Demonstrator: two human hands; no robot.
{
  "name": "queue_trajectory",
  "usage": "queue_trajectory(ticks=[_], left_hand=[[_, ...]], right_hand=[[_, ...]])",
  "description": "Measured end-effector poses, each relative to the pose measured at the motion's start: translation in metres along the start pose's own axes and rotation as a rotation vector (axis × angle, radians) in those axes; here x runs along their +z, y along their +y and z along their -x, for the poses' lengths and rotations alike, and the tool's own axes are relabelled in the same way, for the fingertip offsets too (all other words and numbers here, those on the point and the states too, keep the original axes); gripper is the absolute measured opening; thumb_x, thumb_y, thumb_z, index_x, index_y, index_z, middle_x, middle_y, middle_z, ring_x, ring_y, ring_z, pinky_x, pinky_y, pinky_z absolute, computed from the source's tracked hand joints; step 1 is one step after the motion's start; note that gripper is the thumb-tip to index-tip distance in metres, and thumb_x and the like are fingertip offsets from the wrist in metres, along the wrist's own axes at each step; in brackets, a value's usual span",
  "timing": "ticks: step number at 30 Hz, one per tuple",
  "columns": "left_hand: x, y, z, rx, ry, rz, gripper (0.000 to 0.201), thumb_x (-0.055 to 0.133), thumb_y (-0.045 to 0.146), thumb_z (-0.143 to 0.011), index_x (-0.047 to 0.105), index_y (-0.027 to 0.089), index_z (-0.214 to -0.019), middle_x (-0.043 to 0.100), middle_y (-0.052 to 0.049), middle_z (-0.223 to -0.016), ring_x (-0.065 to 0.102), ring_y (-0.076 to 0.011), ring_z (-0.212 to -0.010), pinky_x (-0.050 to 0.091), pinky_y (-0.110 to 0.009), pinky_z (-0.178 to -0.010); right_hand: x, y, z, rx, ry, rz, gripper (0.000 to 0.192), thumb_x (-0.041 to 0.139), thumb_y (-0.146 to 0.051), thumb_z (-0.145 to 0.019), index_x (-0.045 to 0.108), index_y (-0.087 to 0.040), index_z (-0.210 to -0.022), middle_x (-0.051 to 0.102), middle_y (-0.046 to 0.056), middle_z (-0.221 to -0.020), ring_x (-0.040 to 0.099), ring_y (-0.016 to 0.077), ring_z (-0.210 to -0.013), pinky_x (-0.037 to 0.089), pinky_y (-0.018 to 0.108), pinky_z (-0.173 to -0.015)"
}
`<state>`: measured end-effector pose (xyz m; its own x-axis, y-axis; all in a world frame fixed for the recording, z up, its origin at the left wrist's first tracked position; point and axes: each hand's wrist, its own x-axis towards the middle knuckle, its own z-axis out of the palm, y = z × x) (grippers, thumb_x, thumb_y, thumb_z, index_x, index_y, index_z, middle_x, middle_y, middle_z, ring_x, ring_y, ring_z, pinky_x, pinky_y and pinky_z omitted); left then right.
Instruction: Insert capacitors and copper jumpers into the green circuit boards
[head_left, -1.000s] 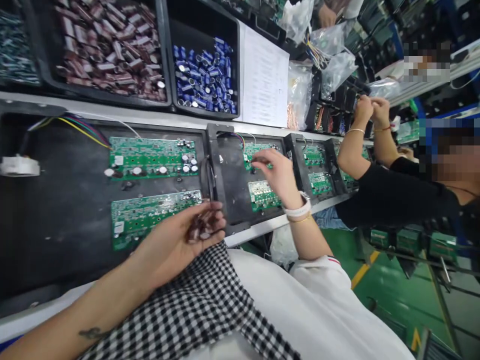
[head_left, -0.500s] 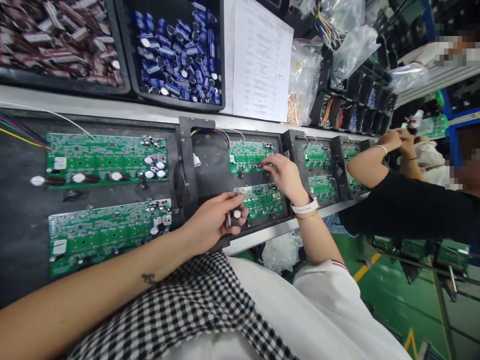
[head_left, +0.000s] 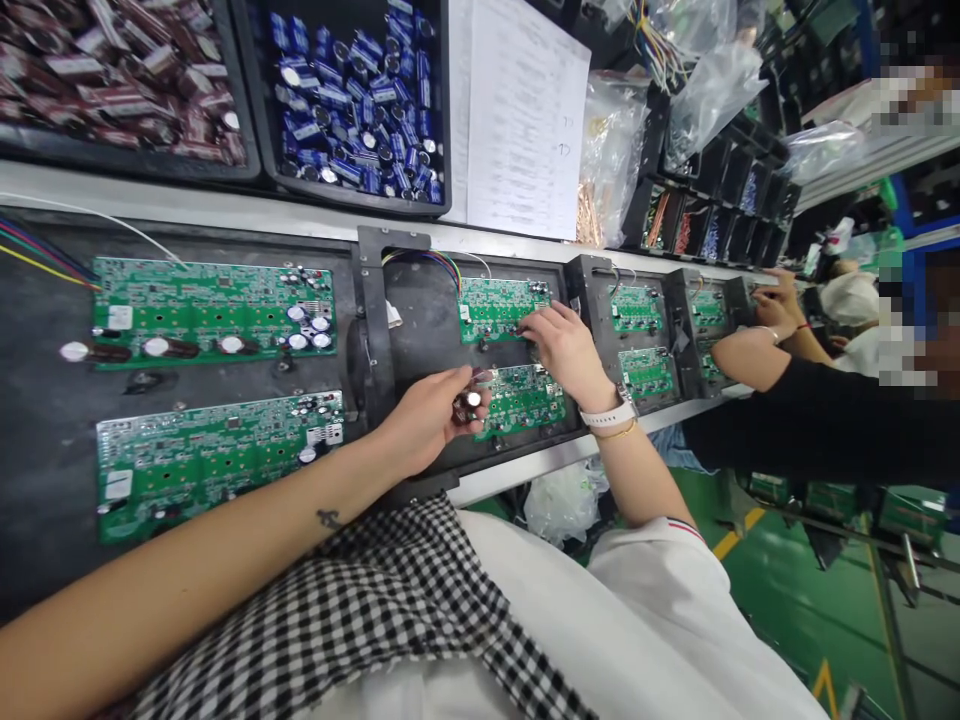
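Black conveyor bench (head_left: 45,420), dark carrier trays (head_left: 420,330), green circuit boards (head_left: 214,310) on them

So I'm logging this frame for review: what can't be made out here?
- Head view: how many capacitors the left hand holds; its fingers cover them.
- What the right hand fingertips press on the upper board; too small.
- Brown capacitor bin: cut by the frame edge.

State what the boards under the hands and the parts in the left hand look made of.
Upper board: likely fibreglass laminate, glossy green coating with solder points. Capacitors gripped in left hand: probably metal cans, shiny silver ends, dark plastic sleeves. Right hand touches the board.
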<state>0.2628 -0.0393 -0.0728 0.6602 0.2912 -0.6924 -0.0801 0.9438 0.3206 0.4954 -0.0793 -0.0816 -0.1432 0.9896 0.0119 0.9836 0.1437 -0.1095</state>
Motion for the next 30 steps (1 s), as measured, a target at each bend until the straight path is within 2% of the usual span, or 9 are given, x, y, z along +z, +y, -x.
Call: queue_trajectory(ticks=[4, 8, 10, 12, 16, 20, 24, 27, 30], left_hand=[[-0.001, -0.002, -0.006, -0.01, 0.022, -0.009, 0.032, 0.041, 0.024, -0.101, 0.06, 0.009, -0.081, 0.054, -0.004, -0.064, 0.048, -0.0089, -0.049, 0.038, -0.017, -0.04], [-0.001, -0.006, -0.009, 0.023, 0.01, -0.057, 0.036, 0.046, 0.033, -0.1, 0.056, 0.012, -0.074, 0.048, -0.001, -0.061, 0.042, -0.0064, -0.046, 0.029, -0.013, -0.037], [-0.001, -0.008, -0.009, 0.042, -0.028, -0.075, 0.038, 0.051, 0.039, -0.098, 0.055, 0.012, -0.071, 0.045, 0.001, -0.059, 0.037, -0.0053, -0.044, 0.024, -0.012, -0.035], [-0.001, -0.01, -0.009, 0.034, -0.048, -0.065, 0.039, 0.054, 0.043, -0.096, 0.056, 0.012, -0.073, 0.046, 0.001, -0.061, 0.038, -0.0055, -0.045, 0.023, -0.013, -0.035], [0.0, -0.011, -0.009, -0.008, -0.027, -0.044, 0.025, 0.051, 0.034, -0.097, 0.061, 0.012, -0.092, 0.055, -0.004, -0.075, 0.049, -0.0096, -0.053, 0.037, -0.018, -0.041], [-0.003, -0.011, -0.011, 0.002, -0.06, -0.045, 0.018, 0.047, 0.018, -0.095, 0.06, 0.011, -0.104, 0.059, -0.007, -0.079, 0.053, -0.0113, -0.057, 0.041, -0.02, -0.044], [-0.006, -0.012, -0.012, 0.025, -0.075, -0.031, 0.016, 0.051, 0.012, -0.091, 0.061, 0.011, -0.104, 0.06, -0.006, -0.077, 0.051, -0.0104, -0.054, 0.037, -0.018, -0.042], [-0.009, -0.014, -0.012, 0.062, -0.086, -0.034, 0.012, 0.056, 0.018, -0.092, 0.062, 0.012, -0.099, 0.06, -0.006, -0.075, 0.05, -0.0094, -0.052, 0.033, -0.016, -0.04], [-0.011, -0.015, -0.011, 0.094, -0.096, -0.051, 0.012, 0.06, 0.023, -0.091, 0.062, 0.011, -0.094, 0.057, -0.004, -0.073, 0.048, -0.0078, -0.052, 0.03, -0.015, -0.04]], right_hand=[[-0.006, -0.001, 0.001, -0.071, -0.04, -0.028, 0.03, 0.042, -0.017, -0.1, 0.063, -0.023, -0.12, 0.072, 0.006, -0.114, 0.066, 0.0207, -0.106, 0.035, 0.05, -0.116], [-0.023, -0.036, 0.007, -0.014, 0.064, -0.28, 0.035, 0.057, -0.03, -0.096, 0.057, -0.026, -0.131, 0.069, 0.004, -0.126, 0.062, 0.0195, -0.122, 0.035, 0.048, -0.118], [-0.03, -0.056, 0.009, -0.055, 0.03, -0.395, 0.03, 0.058, -0.032, -0.096, 0.06, -0.026, -0.126, 0.071, 0.002, -0.12, 0.065, 0.0172, -0.116, 0.038, 0.042, -0.117], [-0.03, -0.065, 0.008, -0.056, 0.021, -0.364, 0.02, 0.055, -0.031, -0.097, 0.065, -0.025, -0.114, 0.074, 0.002, -0.109, 0.067, 0.0169, -0.106, 0.039, 0.041, -0.115], [-0.014, -0.047, -0.005, 0.102, 0.088, -0.107, 0.018, 0.05, -0.031, -0.099, 0.066, -0.024, -0.105, 0.072, 0.004, -0.104, 0.065, 0.0215, -0.102, 0.033, 0.05, -0.115], [0.0, -0.027, -0.018, 0.065, 0.027, -0.077, 0.019, 0.047, -0.028, -0.099, 0.064, -0.025, -0.107, 0.069, 0.005, -0.104, 0.062, 0.0229, -0.102, 0.036, 0.049, -0.112], [0.002, -0.026, -0.02, 0.058, 0.004, -0.098, 0.02, 0.047, -0.027, -0.099, 0.065, -0.022, -0.106, 0.066, 0.008, -0.1, 0.061, 0.0246, -0.097, 0.049, 0.042, -0.095], [-0.001, -0.027, -0.02, 0.057, -0.023, -0.111, 0.021, 0.048, -0.028, -0.099, 0.066, -0.021, -0.106, 0.065, 0.008, -0.099, 0.06, 0.0244, -0.094, 0.051, 0.039, -0.087], [-0.001, -0.026, -0.021, 0.039, -0.038, -0.083, 0.02, 0.048, -0.027, -0.099, 0.067, -0.021, -0.105, 0.064, 0.008, -0.096, 0.06, 0.0243, -0.091, 0.051, 0.04, -0.087]])
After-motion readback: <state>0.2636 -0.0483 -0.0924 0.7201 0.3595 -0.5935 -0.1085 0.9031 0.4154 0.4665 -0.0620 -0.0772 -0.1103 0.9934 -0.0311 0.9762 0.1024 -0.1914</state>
